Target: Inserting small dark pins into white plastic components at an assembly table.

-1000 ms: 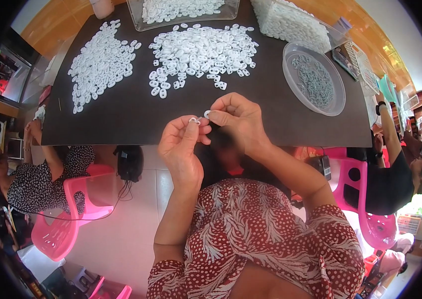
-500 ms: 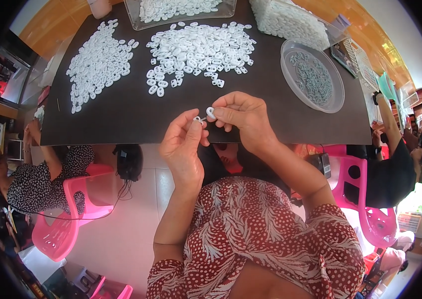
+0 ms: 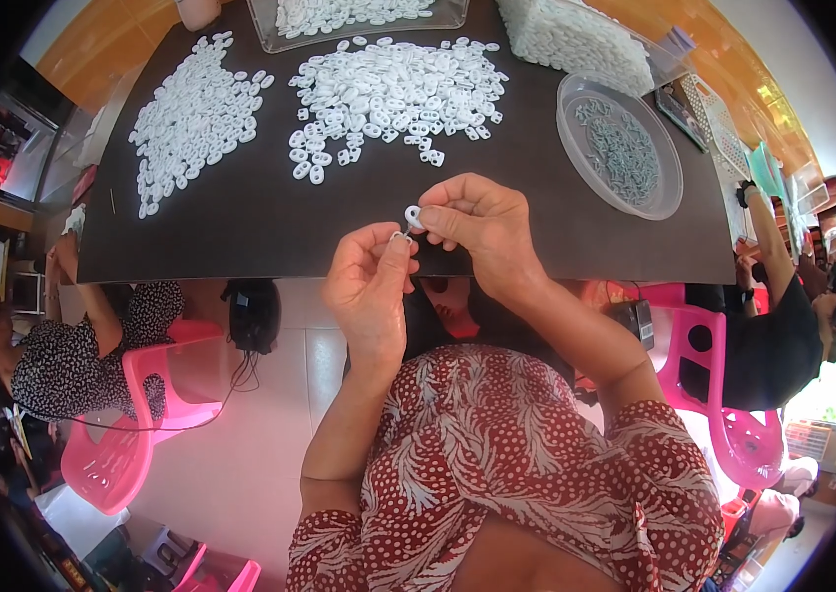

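Above the near edge of the dark table [image 3: 240, 242], my left hand [image 3: 371, 291] pinches a small white plastic piece [image 3: 400, 236] between thumb and fingers. My right hand [image 3: 489, 232] grips a white oval plastic piece with a hole [image 3: 413, 215], held close to the left one. Something thin and greyish shows between the two pieces, too small to make out. Farther off lies a large heap of white two-holed oval pieces [image 3: 403, 89], and to its left a flatter spread of similar pieces [image 3: 196, 123]. A round clear tray [image 3: 668, 187] of small grey screws [image 3: 617, 148] stands at the right.
Two clear bins [image 3: 364, 37] [image 3: 670, 67] with more white pieces stand at the back. A phone [image 3: 680, 118] and a white basket [image 3: 714, 123] lie at the right edge. People sit on pink chairs [image 3: 147, 395] [image 3: 714, 375] at both sides.
My hands stay pinched close together, with the two white pieces nearly in the same spot. The left hand has shifted slightly right; the whole view has moved up a little.
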Demonstrator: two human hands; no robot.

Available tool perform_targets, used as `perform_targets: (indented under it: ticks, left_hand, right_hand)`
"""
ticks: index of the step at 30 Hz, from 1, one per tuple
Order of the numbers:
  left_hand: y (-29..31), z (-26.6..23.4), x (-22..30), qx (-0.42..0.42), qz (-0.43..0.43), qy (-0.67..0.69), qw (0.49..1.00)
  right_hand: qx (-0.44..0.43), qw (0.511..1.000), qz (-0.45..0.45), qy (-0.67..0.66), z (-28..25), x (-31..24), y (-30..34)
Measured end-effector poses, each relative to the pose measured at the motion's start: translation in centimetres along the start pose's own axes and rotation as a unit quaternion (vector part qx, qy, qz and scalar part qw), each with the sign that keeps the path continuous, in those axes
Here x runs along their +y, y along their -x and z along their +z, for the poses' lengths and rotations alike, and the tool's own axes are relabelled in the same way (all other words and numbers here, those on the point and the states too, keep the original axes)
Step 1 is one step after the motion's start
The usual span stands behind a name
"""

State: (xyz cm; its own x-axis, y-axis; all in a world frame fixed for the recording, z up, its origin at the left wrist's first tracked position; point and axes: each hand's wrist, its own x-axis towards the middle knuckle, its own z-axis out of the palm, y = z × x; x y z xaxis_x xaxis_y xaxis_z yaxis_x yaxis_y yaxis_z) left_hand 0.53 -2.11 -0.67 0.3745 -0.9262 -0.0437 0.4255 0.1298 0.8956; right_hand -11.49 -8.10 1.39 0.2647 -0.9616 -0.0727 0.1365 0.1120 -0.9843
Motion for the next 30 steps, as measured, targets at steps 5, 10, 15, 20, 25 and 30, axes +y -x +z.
perform_targets:
  ticks: [5,10,15,20,25,30]
  left_hand:
    - [-0.12,-0.09,-0.21,-0.002,-0.002,-0.005,1.000]
    - [-0.24,-0.02,-0.35,0.009,0.009,-0.016,1.000]
    - [-0.08,0.05,-0.60,0.019,0.035,-0.041,0.998]
    - [0.09,0.16,-0.84,0.020,0.048,-0.059,0.997]
    - [0.13,0.21,-0.81,0.015,0.058,-0.050,0.997]
    - [0.06,0.34,-0.71,0.005,0.068,-0.022,0.997]
  right_hand:
    - [-0.007,1.000,-0.008,0.000,0.11,0.13,0.02]
    - [-0.019,0.997,-0.048,0.052,0.12,0.44,0.01]
    - [-0.013,0.995,-0.065,0.077,0.37,0.42,0.37]
    - [0.013,0.991,-0.102,0.085,0.53,0.91,0.50]
    - [0.004,0.987,-0.123,0.102,0.74,0.88,0.77]
    - [-0.001,0.986,-0.114,0.118,0.68,0.65,0.93]
